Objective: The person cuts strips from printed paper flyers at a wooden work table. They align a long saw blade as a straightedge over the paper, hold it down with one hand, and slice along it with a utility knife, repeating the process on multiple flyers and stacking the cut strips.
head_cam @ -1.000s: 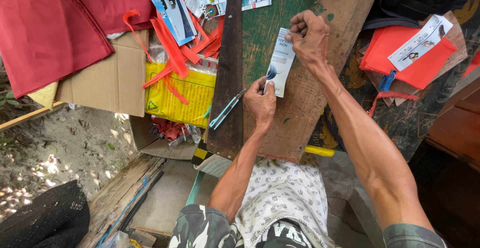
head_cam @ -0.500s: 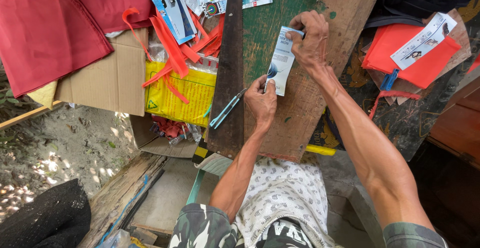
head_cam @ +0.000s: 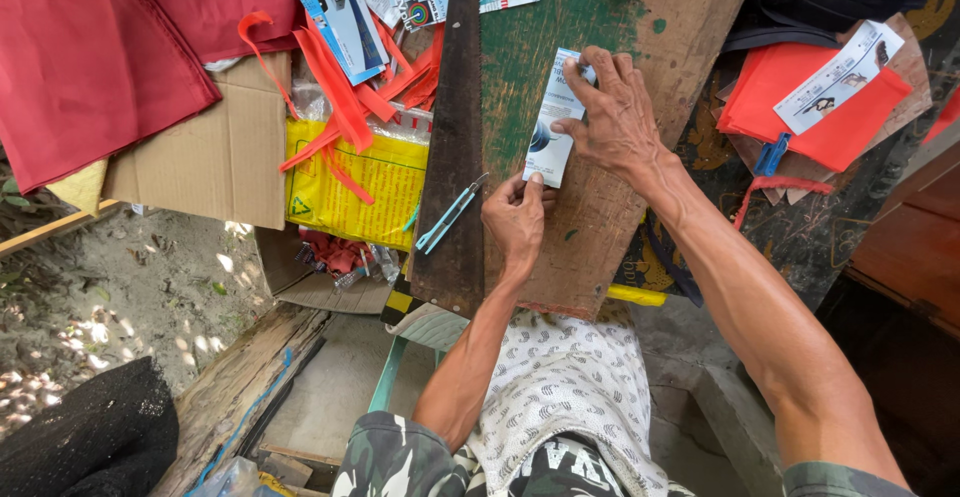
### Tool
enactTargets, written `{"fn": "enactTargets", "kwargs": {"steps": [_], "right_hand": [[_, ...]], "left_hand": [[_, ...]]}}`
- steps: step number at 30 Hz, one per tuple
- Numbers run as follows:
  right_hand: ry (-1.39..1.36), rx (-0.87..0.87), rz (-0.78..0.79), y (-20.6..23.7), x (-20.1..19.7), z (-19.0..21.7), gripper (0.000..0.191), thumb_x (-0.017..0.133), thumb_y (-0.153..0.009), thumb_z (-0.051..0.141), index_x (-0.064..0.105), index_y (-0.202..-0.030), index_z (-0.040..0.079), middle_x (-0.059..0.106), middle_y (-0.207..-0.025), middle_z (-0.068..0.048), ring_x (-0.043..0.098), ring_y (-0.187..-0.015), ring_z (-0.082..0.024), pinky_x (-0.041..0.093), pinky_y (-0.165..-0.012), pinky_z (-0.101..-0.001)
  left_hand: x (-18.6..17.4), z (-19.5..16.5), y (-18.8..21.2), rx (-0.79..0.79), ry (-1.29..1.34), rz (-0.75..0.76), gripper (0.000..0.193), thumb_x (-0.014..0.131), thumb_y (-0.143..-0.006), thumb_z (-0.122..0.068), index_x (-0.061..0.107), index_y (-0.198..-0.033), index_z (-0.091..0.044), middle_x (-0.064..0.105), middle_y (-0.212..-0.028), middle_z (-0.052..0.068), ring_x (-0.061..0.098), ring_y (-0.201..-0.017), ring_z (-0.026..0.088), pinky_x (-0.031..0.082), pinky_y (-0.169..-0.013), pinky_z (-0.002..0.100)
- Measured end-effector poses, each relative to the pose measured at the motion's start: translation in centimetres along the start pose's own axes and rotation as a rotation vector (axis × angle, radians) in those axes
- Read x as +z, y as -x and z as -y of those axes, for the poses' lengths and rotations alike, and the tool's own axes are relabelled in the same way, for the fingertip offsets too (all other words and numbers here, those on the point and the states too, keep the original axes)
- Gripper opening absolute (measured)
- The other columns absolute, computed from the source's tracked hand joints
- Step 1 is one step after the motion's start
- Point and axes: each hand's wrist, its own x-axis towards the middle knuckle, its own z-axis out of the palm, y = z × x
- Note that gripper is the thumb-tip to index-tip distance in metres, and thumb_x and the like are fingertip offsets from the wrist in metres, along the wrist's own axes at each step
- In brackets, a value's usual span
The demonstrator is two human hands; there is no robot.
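- Two hands on printed card (head_cam: 553,122): card is pinned flat to board (head_cam: 600,227) by right hand (head_cam: 615,112), fingers spread.
- Card's lower edge is pinched by left hand (head_cam: 515,219), prob. thumb & forefinger.
- Cutter (head_cam: 447,217) is parked on dark strip (head_cam: 455,137), w/in reach.

Single view, head-worn camera, looking almost straight down over the person's lap onto a wooden board (head_cam: 640,207) used as a work surface. Close range: both forearms run up from the bottom edge, left hand (head_cam: 518,219) and right hand (head_cam: 615,117) near frame centre. Left margin takes in sandy ground (head_cam: 120,287), right margin a dark wooden edge. No second view to overlap with
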Motion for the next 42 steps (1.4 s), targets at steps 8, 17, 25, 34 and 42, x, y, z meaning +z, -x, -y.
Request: {"fn": "enactTargets", "kwargs": {"steps": [8, 17, 25, 34, 42], "right_hand": [[0.015, -0.017, 0.023, 0.2, -0.1, 0.1, 0.103, 0.093, -0.066, 0.054, 0.057, -0.143, -0.005, 0.043, -0.142, -0.017, 0.04, -0.127, -0.035, 0.039, -0.107, -0.05], [0.047, -0.04, 0.001, 0.4, -0.1, 0.4, 0.115, 0.095, -0.059, 0.057, 0.055, -0.144, -0.009, 0.041, -0.141, -0.019, 0.039, -0.126, -0.037, 0.039, -0.105, -0.0507], [0.049, -0.035, 0.018, 0.4, -0.1, 0.3, 0.116, 0.096, -0.058, 0.055, 0.054, -0.145, -0.009, 0.041, -0.138, -0.017, 0.04, -0.123, -0.035, 0.04, -0.105, -0.0497], [0.16, 0.011, 0.048, 0.1, 1.0, 1.2, 0.122, 0.093, -0.057, 0.055, 0.044, -0.149, -0.008, 0.038, -0.14, -0.02, 0.038, -0.125, -0.037, 0.037, -0.103, -0.0534], [0.134, -0.013, -0.041, 0.9, 0.7, 1.6, 0.123, 0.094, -0.057, 0.053, 0.041, -0.152, -0.006, 0.037, -0.145, -0.018, 0.035, -0.13, -0.036, 0.031, -0.105, -0.0522]], "left_hand": [[-0.2, -0.5, -0.5, -0.108, -0.058, 0.014, 0.023, 0.069, -0.094, -0.014, 0.076, -0.095, 0.008, 0.075, -0.075, 0.013, 0.074, -0.062, 0.016, 0.062, -0.053, 0.03], [-0.3, -0.6, -0.8, -0.111, -0.112, 0.039, 0.026, 0.069, -0.094, -0.018, 0.076, -0.093, 0.007, 0.075, -0.072, 0.012, 0.072, -0.058, 0.015, 0.06, -0.051, 0.029], [-0.6, -0.4, -1.0, -0.117, -0.129, 0.064, 0.028, 0.068, -0.095, -0.02, 0.075, -0.091, 0.007, 0.074, -0.071, 0.012, 0.072, -0.057, 0.016, 0.059, -0.049, 0.029], [-6.1, -1.8, 0.8, 0.12, -0.492, 0.024, 0.028, 0.07, -0.094, -0.027, 0.078, -0.1, -0.001, 0.073, -0.073, 0.006, 0.065, -0.057, 0.016, 0.053, -0.049, 0.033], [-12.9, -2.1, -0.9, 0.675, -1.038, 0.007, 0.026, 0.074, -0.091, -0.014, 0.065, -0.111, 0.001, 0.058, -0.102, 0.016, 0.057, -0.097, 0.034, 0.044, -0.085, 0.048]]}}
